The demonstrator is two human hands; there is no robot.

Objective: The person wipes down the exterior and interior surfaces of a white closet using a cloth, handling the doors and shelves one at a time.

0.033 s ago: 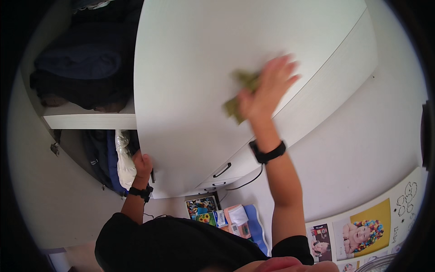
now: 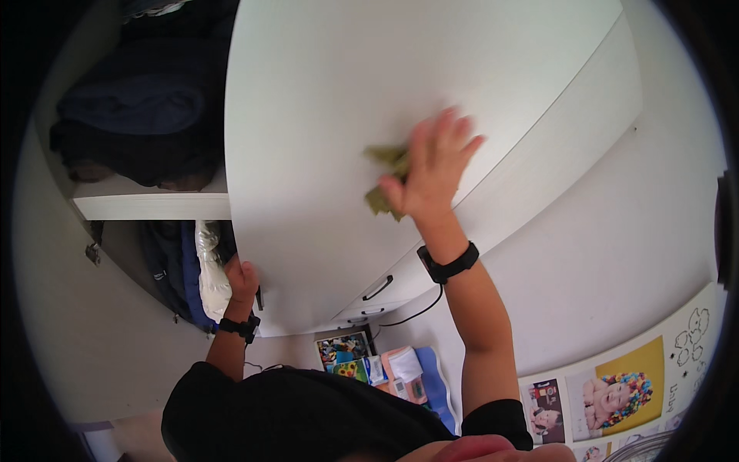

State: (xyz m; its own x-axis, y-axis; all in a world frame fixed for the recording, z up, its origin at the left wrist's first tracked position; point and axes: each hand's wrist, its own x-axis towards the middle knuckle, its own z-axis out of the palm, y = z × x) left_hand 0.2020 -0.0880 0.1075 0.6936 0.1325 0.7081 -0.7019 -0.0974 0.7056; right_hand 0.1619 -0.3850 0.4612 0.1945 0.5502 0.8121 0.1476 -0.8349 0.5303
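A white wardrobe door (image 2: 323,92) stands swung out in front of me. Flat against its face, my right hand (image 2: 435,169) presses an olive-green cloth (image 2: 381,202) under the palm and thumb. The fingers are spread and slightly blurred, and part of the cloth is hidden beneath them. Lower on the left, my left hand (image 2: 243,281) grips the door's free edge near a dark handle (image 2: 260,297). Its thumb shows on the outer side; the other fingers are mostly hidden behind the edge.
Folded dark clothes (image 2: 138,108) lie on a white shelf (image 2: 154,206); garments hang below it. Drawers with black handles (image 2: 377,288) are beyond the door. A toy box (image 2: 342,350) and packages (image 2: 402,369) sit low down. A photo board (image 2: 616,385) is on the right wall.
My right hand has slid left and slightly down across the door, carrying the cloth along. My left hand stays on the edge.
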